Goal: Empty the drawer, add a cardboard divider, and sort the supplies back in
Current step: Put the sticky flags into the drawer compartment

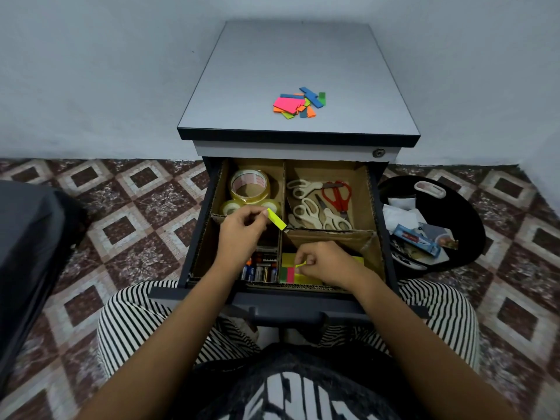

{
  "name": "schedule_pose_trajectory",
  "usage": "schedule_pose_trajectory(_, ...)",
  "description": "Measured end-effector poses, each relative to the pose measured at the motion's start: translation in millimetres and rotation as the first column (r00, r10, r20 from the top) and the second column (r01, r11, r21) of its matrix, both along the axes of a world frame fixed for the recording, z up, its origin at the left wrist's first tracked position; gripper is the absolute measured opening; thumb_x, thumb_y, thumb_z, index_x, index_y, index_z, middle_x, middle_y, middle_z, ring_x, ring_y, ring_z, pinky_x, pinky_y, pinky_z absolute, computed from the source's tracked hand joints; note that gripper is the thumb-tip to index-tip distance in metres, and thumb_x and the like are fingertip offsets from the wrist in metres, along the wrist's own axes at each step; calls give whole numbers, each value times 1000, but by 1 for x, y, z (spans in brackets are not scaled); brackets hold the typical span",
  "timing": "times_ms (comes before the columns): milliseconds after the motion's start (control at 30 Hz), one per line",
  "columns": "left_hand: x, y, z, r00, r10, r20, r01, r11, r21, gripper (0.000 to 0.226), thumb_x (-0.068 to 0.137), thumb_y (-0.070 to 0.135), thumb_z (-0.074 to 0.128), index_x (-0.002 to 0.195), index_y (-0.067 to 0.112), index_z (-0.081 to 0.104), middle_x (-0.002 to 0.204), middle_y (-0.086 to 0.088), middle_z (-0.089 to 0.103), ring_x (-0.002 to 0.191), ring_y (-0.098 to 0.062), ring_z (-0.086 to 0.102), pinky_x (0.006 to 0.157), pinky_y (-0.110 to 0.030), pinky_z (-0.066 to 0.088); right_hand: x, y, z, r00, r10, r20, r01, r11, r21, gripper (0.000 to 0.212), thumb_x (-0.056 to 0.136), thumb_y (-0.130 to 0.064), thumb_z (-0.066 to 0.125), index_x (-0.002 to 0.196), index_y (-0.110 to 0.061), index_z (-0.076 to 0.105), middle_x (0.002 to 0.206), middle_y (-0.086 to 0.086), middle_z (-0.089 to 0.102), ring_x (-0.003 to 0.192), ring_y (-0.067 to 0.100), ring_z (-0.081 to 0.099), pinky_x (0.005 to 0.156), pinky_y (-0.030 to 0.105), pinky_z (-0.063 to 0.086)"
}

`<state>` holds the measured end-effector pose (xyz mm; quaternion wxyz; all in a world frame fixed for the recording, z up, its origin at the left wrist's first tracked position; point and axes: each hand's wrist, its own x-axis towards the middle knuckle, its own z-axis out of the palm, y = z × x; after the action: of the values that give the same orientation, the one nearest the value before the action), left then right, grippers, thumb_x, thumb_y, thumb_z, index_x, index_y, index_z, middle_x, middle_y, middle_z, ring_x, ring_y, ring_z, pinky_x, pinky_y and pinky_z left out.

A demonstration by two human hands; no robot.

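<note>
Had the cardboard divider (333, 234) seated in the drawer (200, 231), with tape rolls (250, 186), scissors (321, 204) and batteries (260, 271) sorted, pinched a yellow-green sticky strip (276, 218) in the left hand (239, 231) and a thin yellow flag (301, 264) in the right hand (324, 262), yet left coloured strips (300, 102) unsorted on the cabinet top (272, 71).

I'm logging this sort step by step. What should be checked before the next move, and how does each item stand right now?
1. Cardboard divider seated in drawer: ok.
2. Left hand pinches yellow strip: ok.
3. Right hand pinches thin yellow slip: ok.
4. Room beside sticky notes in their compartment: cannot tell.
5. Coloured flags all off cabinet top: not ok.
</note>
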<state>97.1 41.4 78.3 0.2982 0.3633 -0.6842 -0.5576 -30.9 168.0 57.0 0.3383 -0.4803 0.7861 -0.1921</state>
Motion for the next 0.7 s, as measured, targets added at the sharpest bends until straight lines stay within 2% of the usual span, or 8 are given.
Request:
schedule_pose_trajectory(100,1,1,3,999,12,-43,-8,995,95,18,91,11,58,82,24,67,75,0,64,61,0,57,60,-22,45,2,6,12,983,-119,137,133,986,-99,9,88,-22,62,80,-26,64,75,-5,61,65,7,57,57,16,44)
schedule_pose_trajectory(167,0,3,6,997,35,-62,-24,986,164,16,91,9,58,82,19,67,74,0,65,59,0,58,60,-25,45,4,7,23,929,-203,308,268,946,-185,13,90,-19,60,80,-25,64,75,-3,63,63,6,60,52,16,46)
schedule_pose_trajectory(267,-4,7,12,995,51,-87,-29,971,239,14,91,9,58,83,16,67,70,5,68,58,-1,59,61,-27,47,10,2,35,732,-305,609,542,803,-249,8,91,-15,59,92,-20,66,80,1,66,65,8,62,55,19,51)
schedule_pose_trajectory(333,-8,11,16,993,49,-109,-16,959,284,14,91,8,58,82,14,67,70,3,68,58,-3,60,60,-29,47,15,-3,39,618,-348,705,662,713,-229,15,90,-14,60,105,-11,64,85,4,67,66,9,63,56,19,53)
schedule_pose_trajectory(433,-13,18,18,990,53,-133,-7,945,326,14,91,6,57,82,12,66,66,3,67,55,-2,59,57,-24,45,21,-9,42,544,-381,747,739,640,-211,20,90,-9,61,109,-6,62,88,6,67,65,7,62,55,16,52)
schedule_pose_trajectory(567,-15,23,21,993,20,-118,15,957,288,16,91,6,56,81,14,66,68,1,66,56,-1,59,56,-21,45,23,-13,40,512,-426,745,780,595,-196,10,89,-6,61,98,-8,65,78,6,66,64,10,59,57,19,48)
schedule_pose_trajectory(633,-13,21,20,997,-17,-78,34,976,214,15,92,10,56,85,18,67,74,1,66,61,-1,59,60,-25,47,21,-14,40,501,-427,753,789,582,-195,8,89,-5,60,92,-11,64,76,6,65,62,9,59,55,18,48)
schedule_pose_trajectory(700,-9,14,18,998,-55,-3,56,997,46,13,93,17,55,94,19,69,81,6,66,73,-6,62,67,-31,52,18,-11,41,525,-420,741,778,589,-217,10,89,-5,60,88,-13,64,76,4,64,61,7,59,53,16,47)
